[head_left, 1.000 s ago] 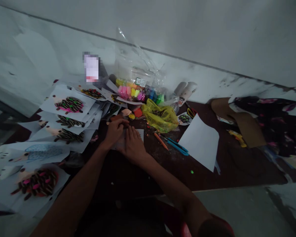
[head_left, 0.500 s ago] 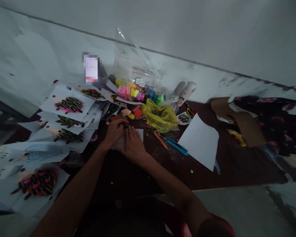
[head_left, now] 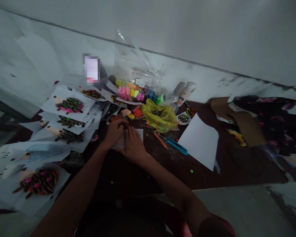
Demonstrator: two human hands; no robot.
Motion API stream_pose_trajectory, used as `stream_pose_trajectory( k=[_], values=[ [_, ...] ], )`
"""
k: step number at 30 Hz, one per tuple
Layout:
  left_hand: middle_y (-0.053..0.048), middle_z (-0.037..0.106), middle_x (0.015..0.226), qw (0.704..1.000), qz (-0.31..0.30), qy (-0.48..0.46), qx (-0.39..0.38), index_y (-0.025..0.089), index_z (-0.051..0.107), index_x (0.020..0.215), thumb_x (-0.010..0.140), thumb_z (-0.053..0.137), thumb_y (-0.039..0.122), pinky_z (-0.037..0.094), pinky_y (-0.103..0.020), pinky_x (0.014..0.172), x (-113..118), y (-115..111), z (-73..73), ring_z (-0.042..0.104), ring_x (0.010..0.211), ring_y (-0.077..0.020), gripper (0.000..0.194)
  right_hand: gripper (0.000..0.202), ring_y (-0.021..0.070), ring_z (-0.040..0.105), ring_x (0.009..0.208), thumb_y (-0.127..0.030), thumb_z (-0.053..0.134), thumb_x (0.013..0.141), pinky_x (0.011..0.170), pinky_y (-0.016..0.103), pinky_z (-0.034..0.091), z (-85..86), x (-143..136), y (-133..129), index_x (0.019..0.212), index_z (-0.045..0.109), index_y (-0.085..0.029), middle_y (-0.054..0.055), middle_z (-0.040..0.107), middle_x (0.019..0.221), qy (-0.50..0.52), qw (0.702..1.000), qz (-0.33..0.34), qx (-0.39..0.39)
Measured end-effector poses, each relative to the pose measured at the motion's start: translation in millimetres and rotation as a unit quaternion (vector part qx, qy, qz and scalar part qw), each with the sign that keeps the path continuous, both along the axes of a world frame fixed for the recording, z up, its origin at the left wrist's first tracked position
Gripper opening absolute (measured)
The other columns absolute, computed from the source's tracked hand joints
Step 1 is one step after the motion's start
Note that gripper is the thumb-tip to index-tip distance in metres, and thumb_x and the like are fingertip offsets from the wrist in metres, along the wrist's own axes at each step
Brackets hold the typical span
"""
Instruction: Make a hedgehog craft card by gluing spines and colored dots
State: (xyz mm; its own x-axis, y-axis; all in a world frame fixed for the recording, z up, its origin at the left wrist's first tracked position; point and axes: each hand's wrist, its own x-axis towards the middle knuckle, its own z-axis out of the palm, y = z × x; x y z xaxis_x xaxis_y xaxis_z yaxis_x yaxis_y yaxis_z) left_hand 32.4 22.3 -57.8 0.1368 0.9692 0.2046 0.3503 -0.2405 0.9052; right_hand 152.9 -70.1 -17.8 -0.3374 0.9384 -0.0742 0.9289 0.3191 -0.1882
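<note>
White paper [head_left: 140, 133], a small piece, lay on the dark tabletop [head_left: 167, 177] under both of the person's hands, its far right corner showing past the fingers. The right hand [head_left: 132, 141] rested palm down on it, fingers stretched out and close together, gripping nothing that I could see. The left hand [head_left: 115, 130] bent inward over the paper's left part, fingers curled toward the right hand; whether their tips pinched anything, I couldn't tell.

Uneven pressure seemed the likeliest trouble: with the palms pushing toward each other, the paper could buckle or crease, and a light touch might let it skid. Crumbs were scattered near the yellow bag [head_left: 169, 115], and one caught underneath could leave a bump. Just beyond the left hand sat a brown lump [head_left: 116, 117], apparently soft clay, which might smear if the knuckles strayed into it.

The left forearm passed close beside the seed-covered hedgehog picture [head_left: 40, 180]; a careless elbow could drag that sheet or loosen its seeds. On the other side, a sweep of the right wrist might send the orange pencil [head_left: 160, 141] rolling into the blue tool [head_left: 176, 145].
</note>
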Motion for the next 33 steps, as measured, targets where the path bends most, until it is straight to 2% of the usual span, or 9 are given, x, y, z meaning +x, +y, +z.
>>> stream_pose_trajectory(
  k=[11, 16, 18, 20, 24, 27, 33],
  values=[
    [-0.005, 0.079, 0.093, 1.000, -0.002, 0.012, 0.000, 0.017, 0.076, 0.092, 0.075, 0.044, 0.018, 0.058, -0.035, 0.094, -2, 0, 0.3, 0.072, 0.091, -0.0206, 0.036, 0.088, 0.0382, 0.021, 0.157, -0.056, 0.054, 0.098, 0.129, 0.048, 0.021, -0.7, 0, -1, 0.154, 0.035, 0.010, 0.031, 0.027, 0.164, 0.020, 1.000, 0.000, 0.011],
    [-0.007, 0.080, 0.099, 0.999, -0.023, 0.015, 0.016, 0.016, 0.077, 0.097, 0.075, 0.045, 0.017, 0.058, -0.036, 0.094, -5, 2, -1.1, 0.072, 0.094, -0.0215, 0.039, 0.071, 0.0358, 0.025, 0.157, -0.040, 0.049, 0.103, 0.128, 0.048, 0.024, 0.5, 18, 8, 0.154, 0.036, 0.007, 0.028, 0.031, 0.164, 0.067, 0.996, 0.002, 0.052],
    [-0.007, 0.080, 0.098, 0.999, -0.037, 0.015, 0.018, 0.015, 0.076, 0.098, 0.076, 0.046, 0.017, 0.058, -0.035, 0.092, -6, 3, -0.3, 0.073, 0.092, -0.0212, 0.038, 0.060, 0.0347, 0.032, 0.154, -0.031, 0.045, 0.104, 0.126, 0.050, 0.026, 0.9, 35, 17, 0.153, 0.041, 0.004, 0.027, 0.036, 0.162, 0.087, 0.992, -0.033, 0.081],
    [-0.007, 0.079, 0.097, 0.998, -0.053, 0.026, 0.029, 0.015, 0.077, 0.097, 0.078, 0.048, 0.018, 0.058, -0.035, 0.090, -9, 3, 2.3, 0.072, 0.092, -0.0216, 0.034, 0.048, 0.0328, 0.042, 0.147, -0.020, 0.041, 0.103, 0.123, 0.051, 0.031, 1.3, 55, 26, 0.145, 0.053, -0.002, 0.025, 0.046, 0.157, 0.099, 0.988, -0.065, 0.096],
    [-0.008, 0.078, 0.097, 0.992, -0.100, 0.060, 0.055, 0.016, 0.077, 0.095, 0.084, 0.054, 0.023, 0.058, -0.037, 0.089, -15, 2, 11.9, 0.071, 0.095, -0.0234, 0.027, 0.032, 0.0296, 0.061, 0.121, -0.019, 0.051, 0.098, 0.106, 0.046, 0.047, 1.3, 88, 36, 0.122, 0.072, -0.014, 0.017, 0.068, 0.130, 0.117, 0.984, -0.091, 0.094],
    [-0.007, 0.077, 0.097, 0.989, -0.127, 0.067, 0.026, 0.018, 0.076, 0.094, 0.085, 0.056, 0.024, 0.059, -0.036, 0.087, -19, 0, 20.1, 0.071, 0.092, -0.0227, 0.024, 0.023, 0.0271, 0.063, 0.108, -0.020, 0.055, 0.097, 0.097, 0.041, 0.049, -0.5, 98, 38, 0.109, 0.075, -0.018, 0.013, 0.071, 0.111, 0.135, 0.981, -0.085, 0.111],
    [-0.006, 0.077, 0.091, 0.980, -0.168, 0.106, -0.016, 0.017, 0.077, 0.091, 0.083, 0.061, 0.027, 0.057, -0.032, 0.080, -23, -5, 35.0, 0.070, 0.086, -0.0210, 0.020, 0.019, 0.0247, 0.062, 0.097, -0.022, 0.055, 0.099, 0.088, 0.036, 0.048, -9.7, 98, 39, 0.096, 0.074, -0.020, 0.010, 0.071, 0.097, 0.163, 0.974, -0.084, 0.132]
  ],
)
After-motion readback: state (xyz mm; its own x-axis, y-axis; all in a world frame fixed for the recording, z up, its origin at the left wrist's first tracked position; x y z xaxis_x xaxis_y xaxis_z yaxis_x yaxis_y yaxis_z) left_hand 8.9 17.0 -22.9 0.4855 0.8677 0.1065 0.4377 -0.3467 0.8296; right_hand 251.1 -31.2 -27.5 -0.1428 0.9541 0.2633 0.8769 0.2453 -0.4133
